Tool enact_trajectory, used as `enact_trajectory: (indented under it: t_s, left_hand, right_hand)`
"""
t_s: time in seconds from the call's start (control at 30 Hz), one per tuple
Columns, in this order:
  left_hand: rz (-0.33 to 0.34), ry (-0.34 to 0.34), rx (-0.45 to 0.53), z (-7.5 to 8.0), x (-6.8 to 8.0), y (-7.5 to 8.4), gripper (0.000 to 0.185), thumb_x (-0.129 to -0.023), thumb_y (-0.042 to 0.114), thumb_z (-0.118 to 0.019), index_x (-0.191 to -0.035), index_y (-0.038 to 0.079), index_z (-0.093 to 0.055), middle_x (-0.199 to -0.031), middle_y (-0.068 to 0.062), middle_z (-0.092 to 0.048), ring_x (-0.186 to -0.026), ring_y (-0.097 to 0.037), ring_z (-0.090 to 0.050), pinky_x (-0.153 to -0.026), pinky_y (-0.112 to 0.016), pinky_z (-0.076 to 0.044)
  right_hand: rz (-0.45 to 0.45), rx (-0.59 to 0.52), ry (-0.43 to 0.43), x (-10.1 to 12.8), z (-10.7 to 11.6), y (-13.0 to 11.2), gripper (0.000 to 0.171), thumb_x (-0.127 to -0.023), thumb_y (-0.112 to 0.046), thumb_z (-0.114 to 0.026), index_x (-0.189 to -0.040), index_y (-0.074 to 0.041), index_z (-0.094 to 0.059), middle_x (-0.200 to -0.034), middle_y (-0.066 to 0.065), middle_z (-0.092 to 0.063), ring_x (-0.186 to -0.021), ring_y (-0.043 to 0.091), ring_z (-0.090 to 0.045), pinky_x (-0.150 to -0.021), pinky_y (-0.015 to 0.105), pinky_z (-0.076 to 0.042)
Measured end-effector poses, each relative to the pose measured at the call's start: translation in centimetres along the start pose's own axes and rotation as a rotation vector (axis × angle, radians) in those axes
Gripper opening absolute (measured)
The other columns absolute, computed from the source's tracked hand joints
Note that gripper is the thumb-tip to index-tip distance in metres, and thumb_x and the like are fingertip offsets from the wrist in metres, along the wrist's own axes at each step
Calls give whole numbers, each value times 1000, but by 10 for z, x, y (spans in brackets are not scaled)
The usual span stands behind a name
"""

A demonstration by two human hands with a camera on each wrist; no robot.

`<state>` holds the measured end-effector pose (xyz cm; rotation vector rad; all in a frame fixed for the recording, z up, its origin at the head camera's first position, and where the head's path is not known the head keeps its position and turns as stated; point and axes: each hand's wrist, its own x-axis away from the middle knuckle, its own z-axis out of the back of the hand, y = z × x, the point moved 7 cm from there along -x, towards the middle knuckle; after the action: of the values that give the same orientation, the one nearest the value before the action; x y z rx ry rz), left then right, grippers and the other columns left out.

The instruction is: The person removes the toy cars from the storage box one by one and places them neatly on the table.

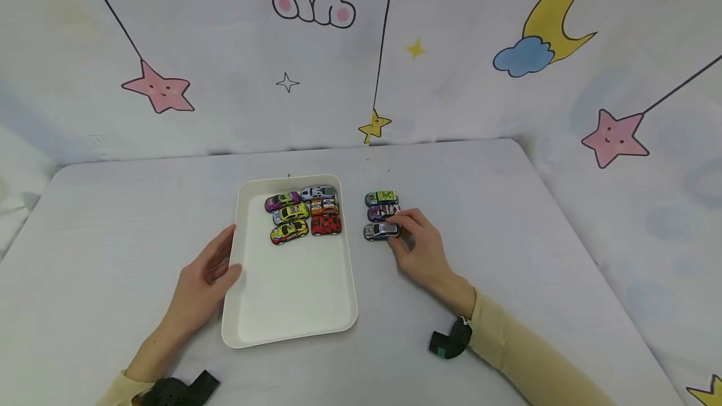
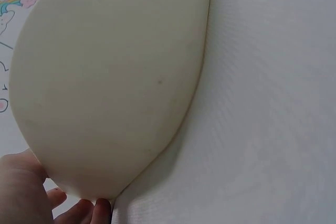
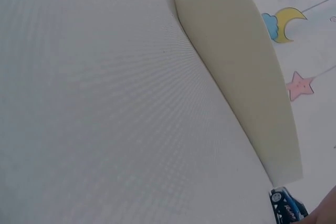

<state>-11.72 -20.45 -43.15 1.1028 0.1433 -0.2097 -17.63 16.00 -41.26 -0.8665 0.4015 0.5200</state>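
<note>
Right hand point(image 1: 420, 249) sits just right of center in the head view, its fingers point(image 1: 407, 221) curled round the tail end of the silver toy car point(image 1: 380, 230), the nearest one in a little row of three parked on the worktop point(image 1: 507, 255). Right behind it is a dark blue car point(image 1: 381, 212), then a green car point(image 1: 381, 197) farthest back, all three side by side and pretty much touching. In the right wrist view only a blue car point(image 3: 286, 206) peeks in at the bottom right corner, so you can't judge the grip from there. Left hand point(image 1: 205, 277) is at lower left of center, fingers relaxed and laid against the left rim of the white tray point(image 1: 293, 293), thumb over the edge; the left wrist view shows fingertips point(image 2: 84, 208) tucked at the tray's underside in the bottom left. Six more cars are packed in the tray's far end: purple car point(image 1: 282, 200), white car point(image 1: 318, 192), two yellow cars point(image 1: 290, 221), orange car point(image 1: 324, 207) and red car point(image 1: 326, 225). Behind it all, a backdrop with a pink star point(image 1: 160, 89) at upper left and a yellow moon point(image 1: 555, 11) at upper right.
</note>
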Motion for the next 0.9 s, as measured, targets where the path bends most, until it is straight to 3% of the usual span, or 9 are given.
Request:
enact_trajectory:
  t_s: [0.9]
  left_hand:
    - [1, 9, -10, 0, 0, -2, 68, -94, -1, -64, -155, 14, -38, -151, -23, -46, -127, 15, -44, -94, -3, -41]
  right_hand:
    - [-36, 85, 62, 1, 2, 4, 34, -72, 12, -77, -105, 1, -72, -104, 14, -57, -80, 20, -62, -71, 32, -55]
